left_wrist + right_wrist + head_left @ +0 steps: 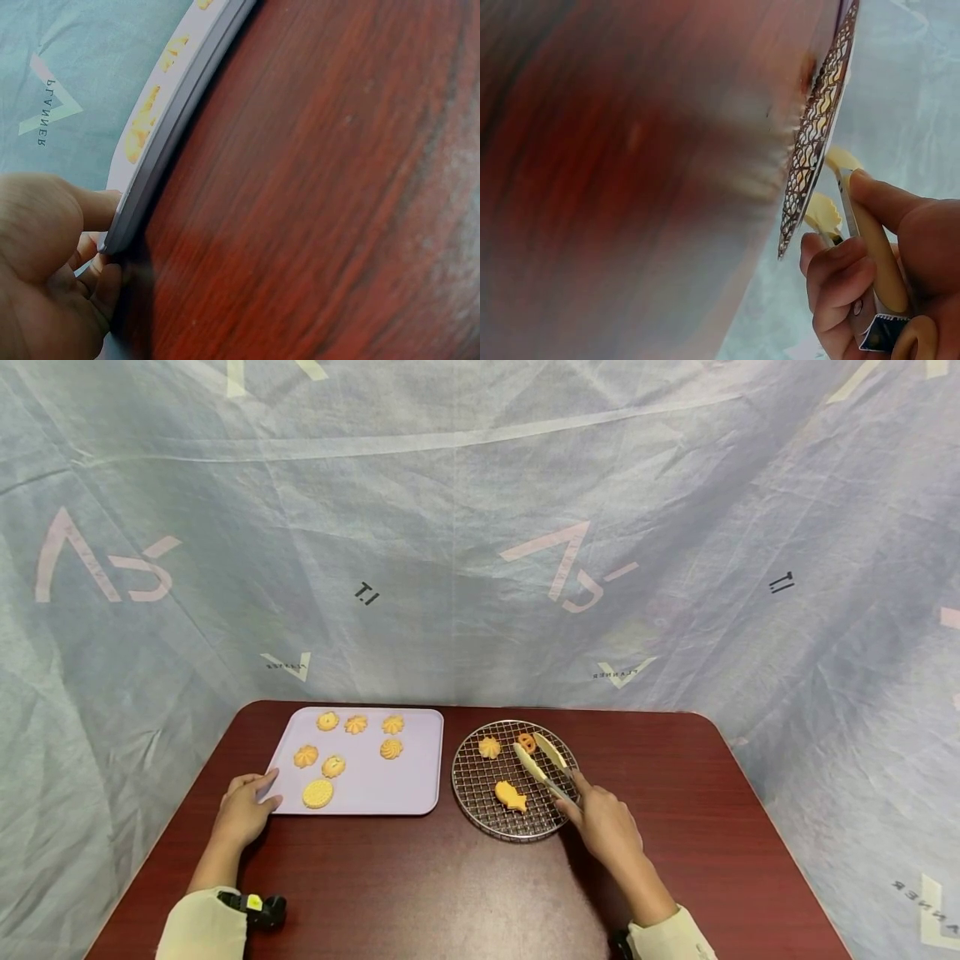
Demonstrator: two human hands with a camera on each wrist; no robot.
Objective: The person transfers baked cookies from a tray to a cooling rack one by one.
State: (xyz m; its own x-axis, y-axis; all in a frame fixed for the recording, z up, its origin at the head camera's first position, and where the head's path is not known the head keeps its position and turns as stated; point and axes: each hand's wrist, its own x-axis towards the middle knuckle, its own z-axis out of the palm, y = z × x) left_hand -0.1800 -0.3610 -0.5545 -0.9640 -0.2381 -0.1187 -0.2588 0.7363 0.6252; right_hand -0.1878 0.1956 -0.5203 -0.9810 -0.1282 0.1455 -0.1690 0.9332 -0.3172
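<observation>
And here the left hand (243,810) covers the tray's (367,787) near left corner, while the right hand (603,822) hides the handle end of the tongs (531,763)! Whether a tip touches the pretzel (527,742), can't call it! Left sleeve (202,927) and right sleeve (671,935), both cut by the picture's near edge! In the left wrist view, one biscuit (202,4) is chopped by the frame; in the right, the table (630,150) blurs and the rack (814,139), nearly edge-on, won't give up its load
</observation>
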